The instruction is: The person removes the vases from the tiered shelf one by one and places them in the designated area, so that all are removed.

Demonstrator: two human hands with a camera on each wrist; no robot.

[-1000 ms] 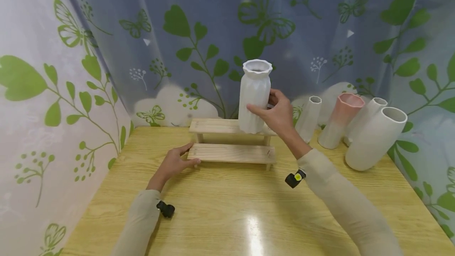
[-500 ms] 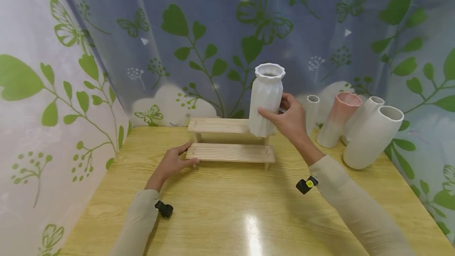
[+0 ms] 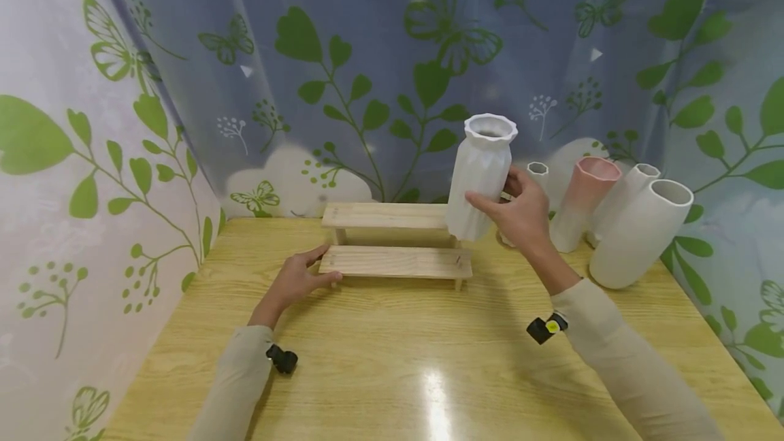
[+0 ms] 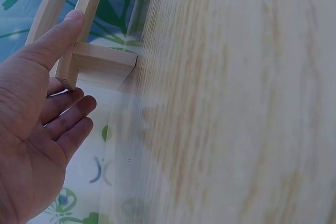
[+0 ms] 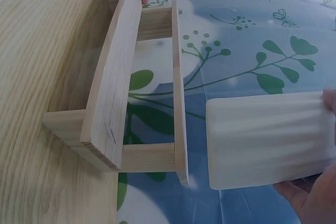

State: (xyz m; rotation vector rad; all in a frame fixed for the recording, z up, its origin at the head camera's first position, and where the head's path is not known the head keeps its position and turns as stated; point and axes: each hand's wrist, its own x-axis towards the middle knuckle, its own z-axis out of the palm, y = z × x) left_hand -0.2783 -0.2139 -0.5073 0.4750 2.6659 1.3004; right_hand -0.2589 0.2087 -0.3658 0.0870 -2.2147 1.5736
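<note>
My right hand [image 3: 520,211] grips a white fluted vase [image 3: 480,179] with a scalloped rim, thumb in front and fingers at its far side. The vase is slightly tilted, in front of the right end of a two-step wooden stand [image 3: 395,262]. In the right wrist view, the base of the white vase [image 5: 268,141] is apart from the upper board. My left hand [image 3: 298,281] holds the left end of the stand's lower board. The left wrist view shows the left hand's thumb [image 4: 60,35] on the board and the fingers bent beside the board's end.
At the right stand a pink-and-white vase [image 3: 582,199], a large white oval vase [image 3: 640,233], a white vase [image 3: 621,206] behind it and a slim white vase [image 3: 539,179], partly hidden by my right hand. A patterned curtain [image 3: 367,53] hangs behind the wooden table [image 3: 367,352].
My right hand has moved the white vase to the right and slightly down, off the middle of the upper board. My left hand and the stand stay in place.
</note>
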